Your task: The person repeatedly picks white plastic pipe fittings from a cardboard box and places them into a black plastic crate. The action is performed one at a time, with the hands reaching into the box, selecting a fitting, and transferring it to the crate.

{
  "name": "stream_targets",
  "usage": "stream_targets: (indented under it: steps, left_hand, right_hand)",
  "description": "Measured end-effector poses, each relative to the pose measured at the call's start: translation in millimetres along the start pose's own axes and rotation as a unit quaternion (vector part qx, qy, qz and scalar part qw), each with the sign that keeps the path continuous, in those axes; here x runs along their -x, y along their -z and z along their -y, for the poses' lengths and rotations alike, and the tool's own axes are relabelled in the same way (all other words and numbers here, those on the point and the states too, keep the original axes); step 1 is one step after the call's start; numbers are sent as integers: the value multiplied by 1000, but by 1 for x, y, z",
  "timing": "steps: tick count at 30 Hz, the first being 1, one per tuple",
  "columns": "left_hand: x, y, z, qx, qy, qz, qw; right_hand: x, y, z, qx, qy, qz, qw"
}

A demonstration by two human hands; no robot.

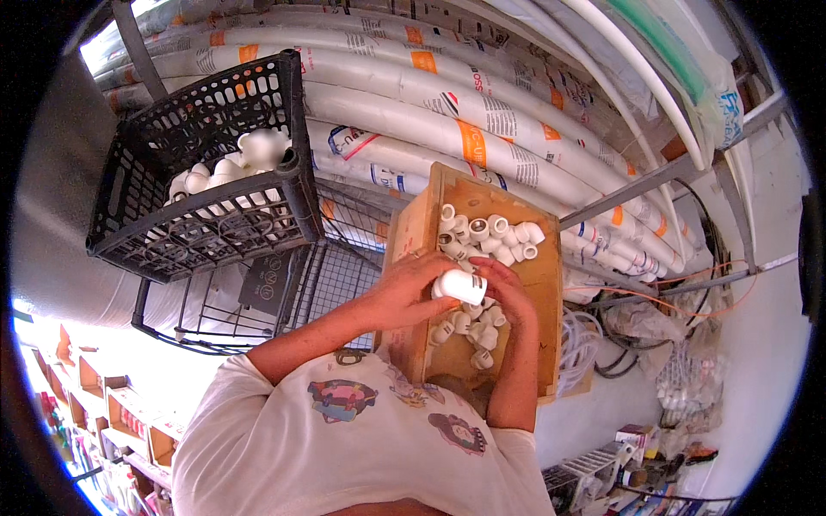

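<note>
My left hand [413, 291] grips a white plastic elbow pipe fitting [463, 287] between thumb and fingers. My right hand [510, 289] is at the fitting's other side, its fingers curled behind it; whether they bear on it I cannot tell. Both hands are over a wooden box [532, 309], where several smaller white pipe fittings [497, 226] lie in a loose heap. More white fittings [226, 173] fill part of a black plastic crate [213, 222] at the upper left.
The crate rests on a black wire shopping cart [329, 277]. Long wrapped white pipes [400, 119] lie behind the box. A metal rack bar [639, 193] slants across the right side, above coiled clear tubing [577, 348]. Shelves with small goods [129, 429] stand at the lower left.
</note>
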State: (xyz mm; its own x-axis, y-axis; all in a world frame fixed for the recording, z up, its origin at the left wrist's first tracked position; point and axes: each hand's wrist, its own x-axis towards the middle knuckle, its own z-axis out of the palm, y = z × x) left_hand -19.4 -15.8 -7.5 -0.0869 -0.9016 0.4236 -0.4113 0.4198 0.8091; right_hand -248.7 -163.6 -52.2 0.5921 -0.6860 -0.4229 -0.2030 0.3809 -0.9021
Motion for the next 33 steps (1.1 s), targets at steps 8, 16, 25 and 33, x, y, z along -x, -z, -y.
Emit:
stream_targets:
  steps: [8,16,25,33]
  left_hand:
    - [0,112,-51,-163,-111,-178,964]
    - [30,205,-65,-337,-76,-379,859]
    - [57,250,-41,-493,148,-362,777]
    - [59,263,-37,-424,279,-217,834]
  right_hand:
    - [-32,30,-74,406,-116,-29,906]
    - [-53,16,-119,429,-128,102,889]
    - [-52,-18,-108,534,-47,228,813]
    - [-59,-7,-121,510,-84,171,839]
